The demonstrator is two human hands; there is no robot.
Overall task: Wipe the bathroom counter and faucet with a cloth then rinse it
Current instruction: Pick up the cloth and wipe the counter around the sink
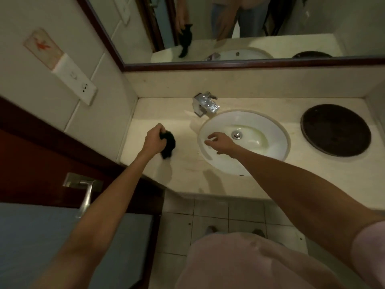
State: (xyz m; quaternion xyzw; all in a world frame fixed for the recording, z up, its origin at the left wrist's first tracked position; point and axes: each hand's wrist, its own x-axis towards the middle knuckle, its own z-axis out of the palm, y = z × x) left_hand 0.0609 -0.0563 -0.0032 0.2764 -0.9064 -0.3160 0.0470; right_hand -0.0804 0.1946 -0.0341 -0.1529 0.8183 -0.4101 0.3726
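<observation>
Left hand [153, 140]: fist bunching the black cloth [168, 146] on the desk [187, 170], left of the sink [243, 140].
Right hand [218, 142]: loose, empty, over the sink.
Wiping: flatten the cloth, press, sweep far towards the faucet [205, 104] (corners too).

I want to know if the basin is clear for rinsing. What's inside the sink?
Inside the sink only the metal drain stopper shows. The open right hand hovers over its left side, hiding that part of the bowl.

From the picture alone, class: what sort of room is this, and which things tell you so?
Most likely a bathroom: a white basin is sunk into a stone counter, a chrome faucet stands behind it, and a framed mirror hangs above.
</observation>
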